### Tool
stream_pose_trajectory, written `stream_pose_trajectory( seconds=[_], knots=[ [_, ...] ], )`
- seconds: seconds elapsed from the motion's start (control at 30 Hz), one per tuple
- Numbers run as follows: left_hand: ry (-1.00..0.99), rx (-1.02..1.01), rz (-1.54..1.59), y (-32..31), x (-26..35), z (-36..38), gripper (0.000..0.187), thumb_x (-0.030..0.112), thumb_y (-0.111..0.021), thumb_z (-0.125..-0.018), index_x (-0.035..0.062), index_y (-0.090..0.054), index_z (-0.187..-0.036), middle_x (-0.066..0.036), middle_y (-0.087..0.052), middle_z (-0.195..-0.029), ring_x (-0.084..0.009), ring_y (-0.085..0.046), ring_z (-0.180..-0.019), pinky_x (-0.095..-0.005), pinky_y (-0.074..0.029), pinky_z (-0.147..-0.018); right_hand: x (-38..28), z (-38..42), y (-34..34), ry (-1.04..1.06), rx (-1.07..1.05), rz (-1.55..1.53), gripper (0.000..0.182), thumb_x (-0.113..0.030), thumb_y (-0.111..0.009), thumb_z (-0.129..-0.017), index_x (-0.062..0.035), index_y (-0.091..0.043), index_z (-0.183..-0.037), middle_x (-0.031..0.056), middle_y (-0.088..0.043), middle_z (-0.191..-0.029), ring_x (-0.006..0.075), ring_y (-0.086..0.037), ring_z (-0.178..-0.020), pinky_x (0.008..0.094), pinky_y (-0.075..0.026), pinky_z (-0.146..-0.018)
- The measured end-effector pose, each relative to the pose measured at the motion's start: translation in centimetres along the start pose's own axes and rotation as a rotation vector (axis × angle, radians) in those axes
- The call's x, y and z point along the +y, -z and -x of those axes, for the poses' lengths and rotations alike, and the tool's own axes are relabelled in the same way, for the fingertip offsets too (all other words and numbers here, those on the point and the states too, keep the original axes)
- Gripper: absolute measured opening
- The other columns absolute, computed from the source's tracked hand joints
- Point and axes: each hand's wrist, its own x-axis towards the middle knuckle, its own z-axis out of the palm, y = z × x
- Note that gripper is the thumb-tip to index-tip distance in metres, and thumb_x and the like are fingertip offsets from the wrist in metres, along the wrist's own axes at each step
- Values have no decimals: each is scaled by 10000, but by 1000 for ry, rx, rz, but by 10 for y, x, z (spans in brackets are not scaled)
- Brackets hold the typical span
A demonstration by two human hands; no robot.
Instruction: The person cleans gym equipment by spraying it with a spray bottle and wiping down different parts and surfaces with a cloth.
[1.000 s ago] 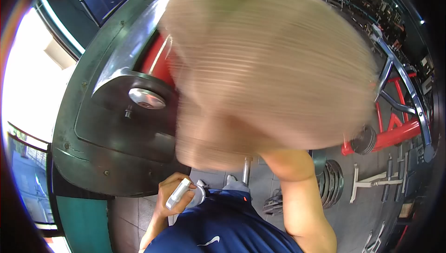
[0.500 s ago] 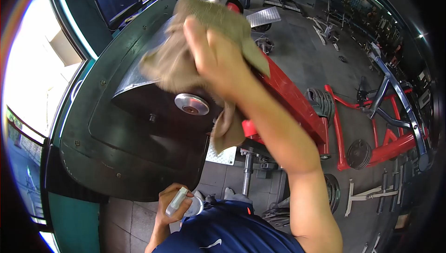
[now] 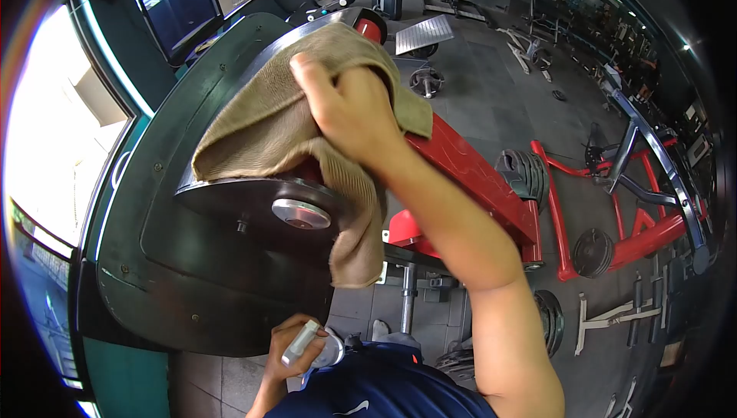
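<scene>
My right hand point(image 3: 353, 111) grips a brown ribbed cloth point(image 3: 261, 122) on top of a gym machine's curved metal surface point(image 3: 257, 65). One corner of the cloth spreads left over the edge, and another hangs down past a round silver cap point(image 3: 302, 214). The thumb shows, while the fingertips are hidden in the cloth. Low in front of my body, my left hand point(image 3: 290, 349) is closed around a spray bottle point(image 3: 330, 347) with a pale trigger head. Beside the cloth runs the machine's red frame point(image 3: 480, 180), and a large black panel point(image 3: 207, 264) lies to the left.
Weight plates point(image 3: 526, 174) hang beside the red frame. Further right stand a red and blue machine point(image 3: 649, 180) and a pale metal stand point(image 3: 618, 318). A silver footplate point(image 3: 424, 35) and a small wheeled item point(image 3: 427, 82) are ahead. Bright windows point(image 3: 57, 111) line the left.
My right hand and the cloth have moved slightly down; the cloth now lies flatter and spreads further left over the metal. The view has shifted a little. My left hand still holds the spray bottle.
</scene>
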Motion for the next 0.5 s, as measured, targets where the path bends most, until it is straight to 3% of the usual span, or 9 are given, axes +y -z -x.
stream_pose_trajectory(
  seconds=[0.07, 0.13, 0.17, 0.2, 0.3, 0.37, 0.4, 0.43, 0.5],
  knots=[
    [-17, -20, -36, 2, 2, -3, 189, 141, -741, -771, -11, -742, -882, -159, -688, -885, -253, -700, -777, -331, -553, -704, 16, -50, 3, -182, -237, 329, 693, -555, -480, -980, 87, -694, -829, 261, -710, -862, 367, -695, -833, 409, -512, -803],
    [-27, -18, -53, 2, 9, -1, 184, 133, -740, -768, -9, -743, -886, -159, -687, -892, -249, -698, -778, -330, -550, -704, 79, -113, 11, -155, -244, 343, 731, -584, -448, -935, 95, -717, -917, 325, -690, -982, 445, -668, -1006, 429, -491, -922],
    [-36, -8, -55, 2, 12, -1, 183, 130, -740, -767, -7, -743, -888, -158, -686, -896, -247, -697, -780, -330, -549, -705, 87, -127, 18, 32, -221, 495, 767, -605, -402, -928, 94, -716, -944, 340, -681, -1009, 442, -654, -1063, 430, -464, -971],
    [-45, 8, -47, 0, 14, -1, 182, 128, -739, -766, -6, -743, -889, -158, -686, -900, -246, -696, -781, -330, -548, -706, 103, -147, 12, -23, -263, 631, 791, -611, -362, -931, 99, -711, -946, 338, -681, -1005, 432, -657, -1046, 438, -451, -979],
    [-27, 42, -46, -2, 16, 9, 175, 109, -734, -760, -4, -744, -894, -157, -683, -904, -249, -694, -785, -332, -545, -715, 74, -127, 18, -92, -349, 533, 684, -511, -387, -945, 81, -711, -1050, 323, -655, -1153, 435, -623, -1151, 455, -441, -1043],
    [-40, 65, -33, -3, 10, 14, 169, 90, -721, -760, -7, -741, -898, -159, -682, -900, -257, -696, -787, -335, -548, -723, 44, -82, 17, 22, -430, 485, 637, -495, -428, -945, 70, -721, -972, 328, -661, -1105, 438, -640, -1097, 472, -448, -1011],
    [-33, 71, -20, -3, 6, 17, 168, 86, -717, -761, -7, -741, -898, -159, -682, -903, -258, -696, -788, -335, -549, -723, 40, -69, 16, 296, -487, 364, 604, -481, -458, -951, 66, -714, -929, 322, -669, -1070, 430, -657, -1048, 477, -453, -988],
    [-14, 65, -8, -3, 5, 23, 167, 82, -714, -761, -8, -740, -899, -160, -682, -905, -259, -697, -789, -336, -550, -724, 22, -58, 19, 349, -549, 359, 585, -481, -484, -955, 57, -712, -946, 307, -683, -1048, 420, -668, -1019, 459, -476, -962],
    [-30, 39, -63, 1, 9, 28, 163, 88, -720, -764, -4, -736, -897, -156, -681, -920, -262, -697, -789, -338, -551, -723, 35, -79, 14, 135, -548, 454, 395, -363, -559, -965, -13, -713, -1064, 175, -706, -1055, 318, -655, -1003, 399, -476, -929]
  ],
)
